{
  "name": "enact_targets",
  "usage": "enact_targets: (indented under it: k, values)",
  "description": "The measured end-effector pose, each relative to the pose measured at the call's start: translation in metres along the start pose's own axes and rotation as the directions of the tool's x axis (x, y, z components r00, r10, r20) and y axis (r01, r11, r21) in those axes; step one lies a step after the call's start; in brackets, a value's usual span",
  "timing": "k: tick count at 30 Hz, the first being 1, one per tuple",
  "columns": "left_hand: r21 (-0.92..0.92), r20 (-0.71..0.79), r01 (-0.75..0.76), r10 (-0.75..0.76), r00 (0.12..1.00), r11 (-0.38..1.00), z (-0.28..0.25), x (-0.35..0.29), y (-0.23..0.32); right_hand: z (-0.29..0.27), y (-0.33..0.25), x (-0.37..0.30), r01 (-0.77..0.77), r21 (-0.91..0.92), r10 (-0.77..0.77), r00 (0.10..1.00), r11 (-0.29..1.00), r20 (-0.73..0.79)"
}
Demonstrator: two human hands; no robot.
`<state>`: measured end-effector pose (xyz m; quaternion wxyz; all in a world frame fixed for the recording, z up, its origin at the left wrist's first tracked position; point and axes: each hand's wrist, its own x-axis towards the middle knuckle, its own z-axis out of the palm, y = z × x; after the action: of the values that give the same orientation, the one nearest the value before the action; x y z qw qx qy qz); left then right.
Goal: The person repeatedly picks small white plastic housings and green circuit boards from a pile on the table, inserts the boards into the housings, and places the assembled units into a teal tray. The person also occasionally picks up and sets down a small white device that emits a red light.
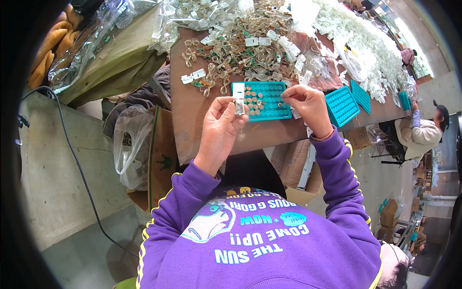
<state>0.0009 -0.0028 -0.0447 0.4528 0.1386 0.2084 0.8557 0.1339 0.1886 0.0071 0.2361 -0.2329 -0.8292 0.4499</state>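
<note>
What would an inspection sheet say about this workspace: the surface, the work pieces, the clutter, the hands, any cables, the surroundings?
Surface: brown table, heavily covered toward its far side.
Work pieces: teal tray with small round discs, mostly in its left half; a small white piece above its left edge.
Clutter: heap of wired parts; pale pile at right.
Hands: left hand holds the white piece; right hand has fingertips together near the tray's right edge, contents unclear.
Cables: black cable curving down at left.
Surroundings: person at right; plastic bag and open carton below.
</note>
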Motion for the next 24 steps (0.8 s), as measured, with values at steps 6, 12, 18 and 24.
enact_targets:
  k: [6,12,18,24]
  values:
    - [0.018,0.019,0.005,-0.005,1.0,1.0,0.0,-0.001,0.0,0.0,-0.014,-0.002,0.352,-0.486,-0.267,0.934,0.8,0.237]
    - [0.004,0.016,0.004,-0.004,1.0,1.0,0.0,-0.001,0.0,0.003,-0.015,-0.002,0.345,-0.539,-0.251,0.937,0.768,0.243]
    - [-0.003,0.027,0.021,-0.021,0.999,1.0,-0.001,-0.001,0.002,0.01,-0.009,-0.007,0.402,-0.573,-0.37,0.912,0.715,0.178]
    - [0.017,0.019,0.0,-0.001,1.0,1.0,0.001,-0.001,0.001,-0.002,-0.008,-0.004,0.364,-0.489,-0.336,0.93,0.793,0.146]
